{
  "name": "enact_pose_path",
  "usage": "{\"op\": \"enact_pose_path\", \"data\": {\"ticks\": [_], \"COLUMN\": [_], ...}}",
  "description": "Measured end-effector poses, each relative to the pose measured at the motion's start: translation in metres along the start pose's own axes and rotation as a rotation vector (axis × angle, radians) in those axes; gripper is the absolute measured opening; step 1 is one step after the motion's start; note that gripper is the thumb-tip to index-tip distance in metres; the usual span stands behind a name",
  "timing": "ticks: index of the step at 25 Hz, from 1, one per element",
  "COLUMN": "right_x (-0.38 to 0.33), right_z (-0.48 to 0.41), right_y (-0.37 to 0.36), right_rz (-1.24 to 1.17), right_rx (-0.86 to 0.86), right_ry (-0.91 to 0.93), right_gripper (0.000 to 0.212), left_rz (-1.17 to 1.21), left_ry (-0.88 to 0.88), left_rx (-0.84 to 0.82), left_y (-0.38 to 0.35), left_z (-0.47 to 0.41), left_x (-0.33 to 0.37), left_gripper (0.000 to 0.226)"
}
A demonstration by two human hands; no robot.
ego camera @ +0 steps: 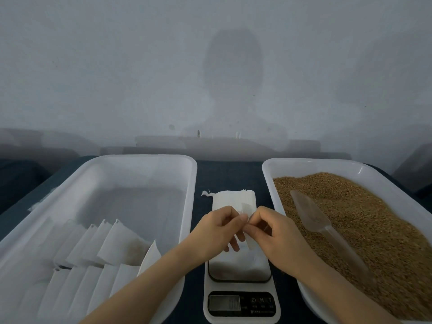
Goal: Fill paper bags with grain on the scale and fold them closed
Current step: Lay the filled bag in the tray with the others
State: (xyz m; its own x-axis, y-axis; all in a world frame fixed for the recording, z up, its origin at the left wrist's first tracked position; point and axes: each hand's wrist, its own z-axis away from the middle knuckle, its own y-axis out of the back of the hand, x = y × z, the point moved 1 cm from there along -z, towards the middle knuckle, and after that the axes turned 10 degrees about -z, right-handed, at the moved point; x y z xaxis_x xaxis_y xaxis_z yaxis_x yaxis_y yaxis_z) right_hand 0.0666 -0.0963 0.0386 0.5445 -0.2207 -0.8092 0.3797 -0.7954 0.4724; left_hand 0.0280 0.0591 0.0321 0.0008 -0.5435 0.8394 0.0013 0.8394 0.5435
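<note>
Paper bag (250, 242), small, white, held over the platform of the scale (240, 288), centre of the desk (229, 174); cannot tell whether its lower end touches the platform. Long axis runs near 12 to 6, top edge leaning a little toward 11, lower end toward 5. Left hand (219, 230) comes in from 7, grip narrow, thumb and forefinger pinching the bag's upper part, other fingers curled behind the paper. Right hand (275, 232) comes in from 5, grip also narrow, fingertips pinching the same upper part; the two pinches meet almost tip to tip. Both hands cover most of the bag, so its mouth is not readable. Scale display at 6, too dim to read. At 12, just beyond the hands, a flat stack of empty bags (231, 199) lies on the desk, long axis 12 to 6, frayed ends toward 12. At 9, the white left tray (140, 157) holds rows of folded bags (121, 244) at its near end, overlapping like shingles. At 3, the white right tray (304, 161) is heaped with brown grain (374, 218); a clear plastic scoop (313, 213) lies on the grain, blade toward 11, handle toward 5. Grey wall (210, 66) behind, with a shadow on it.
</note>
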Motion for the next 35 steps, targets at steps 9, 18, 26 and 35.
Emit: {"op": "enact_pose_path", "data": {"ticks": [9,18,26,35], "right_x": [0.007,0.010,0.006,0.009], "right_z": [-0.003,-0.002,-0.006,-0.006], "right_y": [0.005,0.003,0.006,0.009], "right_rz": [-0.098,0.316,0.046,0.053], "right_rx": [0.093,-0.044,-0.047,0.116], "right_ry": [-0.119,0.151,-0.029,-0.103], "right_gripper": [0.017,0.020,0.018,0.011], "left_rz": [-0.036,0.052,-0.082,-0.026], "left_ry": [-0.024,-0.092,-0.265,-0.266], "left_rx": [0.064,0.140,0.109,0.308], "left_y": [0.000,-0.001,-0.005,-0.002], "left_z": [0.000,0.002,0.007,0.006], "left_x": [-0.001,-0.001,0.001,-0.002], "left_gripper": [0.020,0.021,0.017,0.011]}}
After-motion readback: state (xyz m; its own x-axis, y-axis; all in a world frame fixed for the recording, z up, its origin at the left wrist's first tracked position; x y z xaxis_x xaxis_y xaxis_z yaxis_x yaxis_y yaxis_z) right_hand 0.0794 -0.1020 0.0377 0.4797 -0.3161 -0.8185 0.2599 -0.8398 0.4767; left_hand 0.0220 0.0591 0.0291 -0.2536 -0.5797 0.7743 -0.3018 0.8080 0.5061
